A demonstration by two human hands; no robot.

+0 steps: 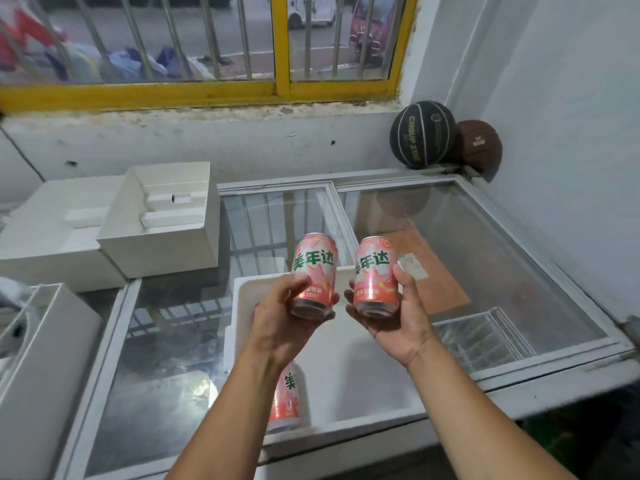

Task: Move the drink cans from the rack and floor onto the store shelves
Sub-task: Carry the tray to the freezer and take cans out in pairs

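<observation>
My left hand (280, 317) grips a pink drink can (314, 268) with green lettering, held upright above a white foam tray (367, 382). My right hand (394, 317) grips a second pink can (375, 271) of the same kind, right beside the first. The two cans are close but apart. A third pink can (288, 400) stands in the tray below my left forearm, partly hidden by it. No store shelves are in view.
The tray lies on the glass sliding lid of a chest freezer (485, 244). White foam boxes (162, 220) sit at the back left. Two basketballs (422, 133) rest in the far right corner. A barred yellow-framed window (221, 91) runs above.
</observation>
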